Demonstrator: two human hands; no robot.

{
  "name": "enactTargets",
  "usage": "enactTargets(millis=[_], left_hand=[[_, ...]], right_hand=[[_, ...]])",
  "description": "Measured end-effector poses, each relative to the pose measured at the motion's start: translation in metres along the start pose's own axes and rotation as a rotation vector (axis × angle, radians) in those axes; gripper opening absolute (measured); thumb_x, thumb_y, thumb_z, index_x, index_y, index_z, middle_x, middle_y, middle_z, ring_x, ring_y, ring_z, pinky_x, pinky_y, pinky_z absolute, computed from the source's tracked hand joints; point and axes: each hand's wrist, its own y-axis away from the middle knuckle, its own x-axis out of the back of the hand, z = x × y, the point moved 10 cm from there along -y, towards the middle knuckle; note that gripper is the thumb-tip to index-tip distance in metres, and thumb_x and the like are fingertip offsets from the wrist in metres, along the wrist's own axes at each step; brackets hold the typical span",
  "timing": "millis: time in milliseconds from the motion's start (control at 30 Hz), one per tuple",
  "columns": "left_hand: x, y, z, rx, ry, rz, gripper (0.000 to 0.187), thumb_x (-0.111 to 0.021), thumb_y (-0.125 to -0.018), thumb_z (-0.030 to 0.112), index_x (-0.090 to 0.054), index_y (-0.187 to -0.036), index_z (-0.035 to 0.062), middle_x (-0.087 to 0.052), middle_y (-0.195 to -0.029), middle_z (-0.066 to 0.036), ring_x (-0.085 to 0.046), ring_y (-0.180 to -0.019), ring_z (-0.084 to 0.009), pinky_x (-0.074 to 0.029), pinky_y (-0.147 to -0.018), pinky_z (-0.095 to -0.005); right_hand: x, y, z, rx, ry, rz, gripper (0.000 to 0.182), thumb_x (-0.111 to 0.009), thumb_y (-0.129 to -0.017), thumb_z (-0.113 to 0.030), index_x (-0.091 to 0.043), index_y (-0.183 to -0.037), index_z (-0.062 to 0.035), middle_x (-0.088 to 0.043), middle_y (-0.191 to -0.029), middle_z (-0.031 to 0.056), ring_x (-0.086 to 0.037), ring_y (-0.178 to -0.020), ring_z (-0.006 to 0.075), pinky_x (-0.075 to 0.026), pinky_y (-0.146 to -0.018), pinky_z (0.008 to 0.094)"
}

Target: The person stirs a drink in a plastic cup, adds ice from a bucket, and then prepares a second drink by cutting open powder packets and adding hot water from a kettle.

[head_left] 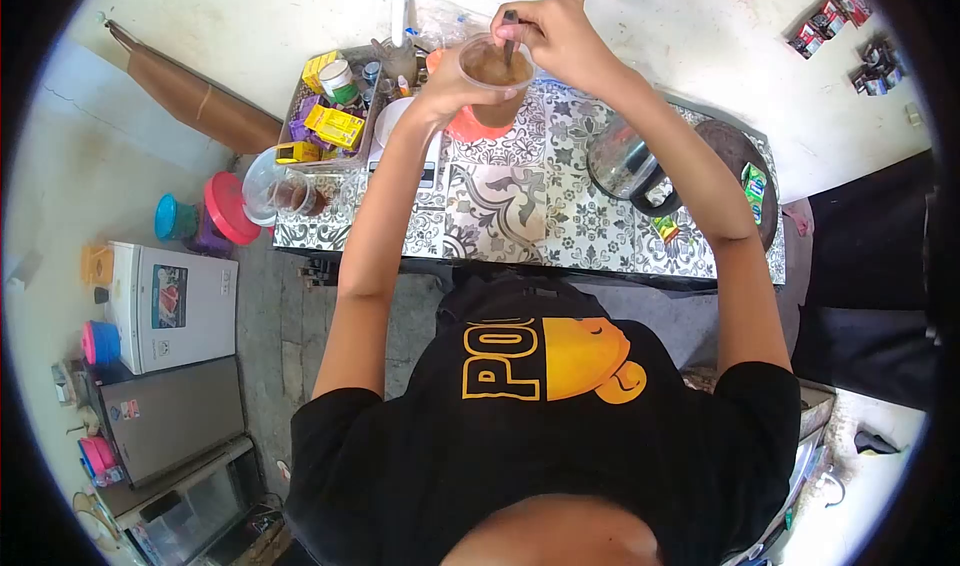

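My left hand (455, 92) is wrapped round a clear plastic cup (493, 112) that holds a brown drink. The cup is held up over the patterned table, above an orange-red item (463, 126) that it partly hides. My right hand (545, 34) pinches the dark handle of a spoon (510, 41), whose lower end dips into the drink and is hidden there. Close to my left forearm lies a white kitchen scale (428, 174) with a small display. Under my right forearm stands a kettle (625, 161) with a black handle.
A basket (352, 156) of boxes and tins stands at the table's left. Near it are a clear cup of brown powder (298, 198) and a pink lid (232, 209). A dark round tray (768, 236) with a green sachet (754, 182) lies right. A small fridge (190, 311) stands left.
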Motion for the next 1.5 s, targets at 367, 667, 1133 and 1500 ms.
enactTargets(millis=[367, 667, 1133, 1500], left_hand=[[0.001, 0.018, -0.022, 0.03, -0.031, 0.103, 0.077, -0.086, -0.058, 0.01, -0.05, -0.126, 0.0002, -0.058, -0.118, -0.007, -0.057, -0.109, -0.0174, -0.044, -0.098, -0.0321], [0.001, 0.028, -0.023, -0.034, 0.051, 0.21, 0.071, -0.085, -0.059, 0.007, -0.054, -0.123, 0.002, -0.061, -0.115, -0.006, -0.058, -0.109, -0.0159, -0.044, -0.099, -0.0316], [-0.007, 0.048, -0.023, -0.043, -0.064, 0.304, 0.062, -0.084, -0.061, 0.005, -0.057, -0.116, 0.0035, -0.061, -0.114, -0.006, -0.058, -0.108, -0.016, -0.045, -0.098, -0.031], [-0.005, 0.057, -0.039, 0.025, -0.084, 0.39, 0.065, -0.085, -0.058, 0.006, -0.056, -0.117, 0.0029, -0.061, -0.115, -0.008, -0.058, -0.108, -0.0165, -0.045, -0.097, -0.031]], right_hand=[[0.069, 0.026, -0.059, 0.077, -0.034, 0.294, 0.009, -0.062, -0.087, -0.007, -0.069, -0.087, -0.0115, -0.069, -0.073, 0.001, -0.052, -0.058, 0.0142, -0.025, -0.084, 0.0342], [0.029, 0.061, -0.043, -0.01, -0.033, 0.251, 0.015, -0.06, -0.084, -0.001, -0.068, -0.085, -0.0131, -0.07, -0.077, -0.0022, -0.048, -0.054, 0.0123, -0.024, -0.078, 0.0315], [0.047, 0.064, -0.059, 0.059, 0.069, 0.327, 0.009, -0.064, -0.082, -0.007, -0.067, -0.087, -0.0134, -0.072, -0.088, -0.0014, -0.063, -0.073, 0.0128, -0.022, -0.08, 0.0391], [0.041, 0.085, -0.053, 0.057, 0.064, 0.465, 0.018, -0.061, -0.076, 0.001, -0.066, -0.085, -0.0142, -0.068, -0.078, -0.002, -0.058, -0.063, 0.0143, -0.023, -0.077, 0.0392]])
